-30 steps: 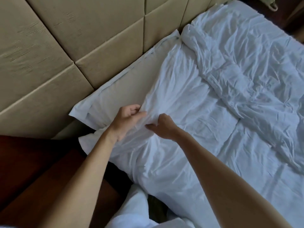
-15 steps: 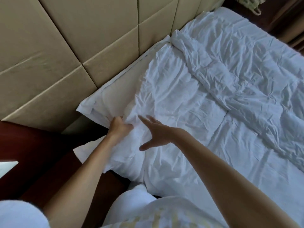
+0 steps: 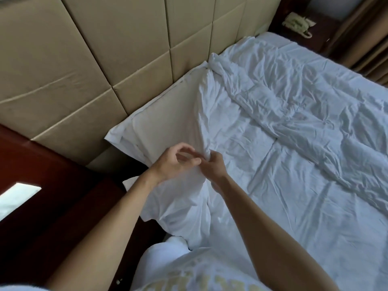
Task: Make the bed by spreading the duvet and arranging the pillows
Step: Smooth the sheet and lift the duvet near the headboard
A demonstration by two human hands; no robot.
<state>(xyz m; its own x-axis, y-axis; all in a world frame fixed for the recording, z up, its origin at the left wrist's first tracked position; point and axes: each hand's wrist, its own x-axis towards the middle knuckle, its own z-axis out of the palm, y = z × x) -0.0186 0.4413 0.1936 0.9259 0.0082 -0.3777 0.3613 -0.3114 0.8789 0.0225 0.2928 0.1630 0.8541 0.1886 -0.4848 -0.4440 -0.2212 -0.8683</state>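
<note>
Careful now: your right hand pinches duvet edge at frame centre, over pillow against headboard. Left hand fingers loosely curled, holding nothing. Tug one-handed, you risk bunching duvet, dragging pillow askew.

- Pillow against the headboard, at the bed's near corner.
- Duvet spread right of the pillow, its edge overlapping the pillow's right side.
- Both hands, left hand and right hand, touching at that overlap.
- Nightstand left of the bed.
- Telephone beyond the bed's far side.
</note>
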